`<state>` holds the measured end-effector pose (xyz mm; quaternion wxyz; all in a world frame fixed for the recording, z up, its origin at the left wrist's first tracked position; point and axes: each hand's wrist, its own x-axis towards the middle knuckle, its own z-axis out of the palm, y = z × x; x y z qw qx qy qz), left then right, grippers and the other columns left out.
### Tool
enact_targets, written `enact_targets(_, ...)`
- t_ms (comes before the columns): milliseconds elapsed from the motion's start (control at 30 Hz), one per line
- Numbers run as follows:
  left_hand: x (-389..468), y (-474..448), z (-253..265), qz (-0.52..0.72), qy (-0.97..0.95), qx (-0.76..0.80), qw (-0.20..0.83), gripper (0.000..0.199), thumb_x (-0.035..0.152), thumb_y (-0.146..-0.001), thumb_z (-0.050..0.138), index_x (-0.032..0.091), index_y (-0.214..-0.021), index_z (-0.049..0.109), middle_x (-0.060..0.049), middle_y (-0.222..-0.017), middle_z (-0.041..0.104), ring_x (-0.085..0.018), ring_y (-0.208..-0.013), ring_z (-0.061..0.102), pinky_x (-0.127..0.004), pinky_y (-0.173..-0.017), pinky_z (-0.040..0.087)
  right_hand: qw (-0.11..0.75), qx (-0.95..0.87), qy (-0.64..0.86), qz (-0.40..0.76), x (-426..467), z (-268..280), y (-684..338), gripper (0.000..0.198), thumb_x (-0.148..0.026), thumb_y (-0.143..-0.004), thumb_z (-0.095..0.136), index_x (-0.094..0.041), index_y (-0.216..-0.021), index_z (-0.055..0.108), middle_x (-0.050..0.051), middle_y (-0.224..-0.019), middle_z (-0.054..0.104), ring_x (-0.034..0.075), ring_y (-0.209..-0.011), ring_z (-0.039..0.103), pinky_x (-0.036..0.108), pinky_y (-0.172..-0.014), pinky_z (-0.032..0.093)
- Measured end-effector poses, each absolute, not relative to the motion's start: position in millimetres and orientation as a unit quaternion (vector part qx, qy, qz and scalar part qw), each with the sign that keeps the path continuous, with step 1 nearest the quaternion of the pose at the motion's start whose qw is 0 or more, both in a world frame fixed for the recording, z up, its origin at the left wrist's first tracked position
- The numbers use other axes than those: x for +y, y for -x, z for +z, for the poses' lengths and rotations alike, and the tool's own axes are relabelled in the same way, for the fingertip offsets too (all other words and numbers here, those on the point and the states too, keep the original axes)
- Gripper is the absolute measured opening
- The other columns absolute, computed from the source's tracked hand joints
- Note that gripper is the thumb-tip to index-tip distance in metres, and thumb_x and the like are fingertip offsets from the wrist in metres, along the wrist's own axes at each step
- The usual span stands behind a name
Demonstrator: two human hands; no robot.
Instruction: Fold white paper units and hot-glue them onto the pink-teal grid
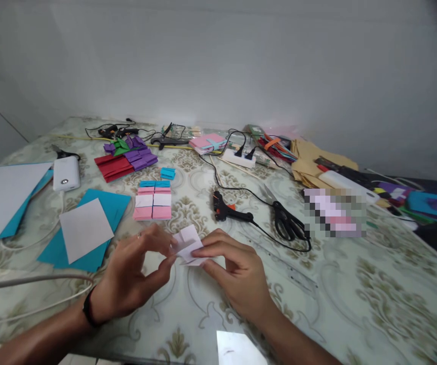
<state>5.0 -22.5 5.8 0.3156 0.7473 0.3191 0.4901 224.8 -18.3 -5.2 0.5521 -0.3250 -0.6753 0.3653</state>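
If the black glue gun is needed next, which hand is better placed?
Probably the right hand: the glue gun lies just beyond it, farther from the left hand. Both hold the folded paper, so the right must first let go.

Paper (189, 237) | small, pale, flat-sided | partly folded, crease showing | held at a slant between left hand (132, 274) and right hand (243, 268)

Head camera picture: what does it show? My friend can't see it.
A small creased pale paper is in the grip of a person's left hand and right hand, over a flowery tablecloth. Nearby lie a glue gun, black scissors and pink, white and blue folded papers.
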Motion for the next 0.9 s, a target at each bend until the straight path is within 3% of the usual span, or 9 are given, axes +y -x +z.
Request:
enact_targets(167, -23.0, -5.2, 17.2, 0.418, -0.817, 0.312, 0.248, 0.018, 0.008, -0.09, 0.07, 0.023, -0.1, 0.069, -0.004, -0.097, 0.071, -0.02, -0.088, 0.071, -0.033, -0.077, 0.061, 0.539, -0.72, 0.298, 0.32, -19.7, -2.6, -226.6, 0.025, -0.005, -0.09, 0.073, -0.026, -0.098, 0.083, 0.004, -0.087, 0.079, 0.02, -0.08, 0.071, 0.036, -0.072, 0.058)
enact_targets(333, -25.5, -6.2, 21.3, 0.429, -0.826, 0.3, 0.212, 0.024, 0.006, -0.091, 0.068, 0.027, -0.104, 0.07, -0.003, -0.094, 0.078, -0.02, -0.083, 0.076, -0.033, -0.074, 0.064, 0.54, -0.746, 0.266, 0.286, -22.0, 2.6, -226.3, 0.02, -0.008, -0.092, 0.074, -0.024, -0.101, 0.079, 0.006, -0.087, 0.078, 0.022, -0.08, 0.073, 0.038, -0.07, 0.061)
enact_targets(633, -30.6, -4.7, 20.4, 0.453, -0.818, 0.274, 0.226, 0.029, 0.0, -0.089, 0.067, 0.026, -0.102, 0.063, -0.002, -0.092, 0.076, -0.02, -0.081, 0.075, -0.034, -0.074, 0.064, 0.56, -0.739, 0.268, 0.261, -30.0, 4.3, -227.3, 0.026, 0.0, -0.089, 0.071, -0.023, -0.1, 0.076, 0.006, -0.09, 0.079, 0.021, -0.081, 0.071, 0.039, -0.071, 0.06)
enact_targets(800, -30.3, -3.5, 16.0, 0.435, -0.82, 0.294, 0.23, 0.036, 0.006, -0.09, 0.068, 0.026, -0.117, 0.061, -0.004, -0.093, 0.076, -0.022, -0.083, 0.075, -0.034, -0.071, 0.062, 0.573, -0.728, 0.258, 0.274, -31.1, 3.8, -225.1, 0.033, 0.003, -0.087, 0.07, -0.024, -0.105, 0.074, 0.005, -0.089, 0.078, 0.021, -0.079, 0.072, 0.039, -0.071, 0.059)
enact_targets(900, -29.5, -3.9, 14.8, 0.4, -0.837, 0.302, 0.221, 0.035, 0.005, -0.09, 0.067, 0.027, -0.116, 0.064, -0.004, -0.092, 0.075, -0.022, -0.083, 0.075, -0.034, -0.073, 0.062, 0.573, -0.726, 0.257, 0.282, -30.8, 3.7, -224.5, 0.037, 0.003, -0.087, 0.07, -0.025, -0.111, 0.072, 0.005, -0.088, 0.078, 0.021, -0.079, 0.072, 0.038, -0.071, 0.059)
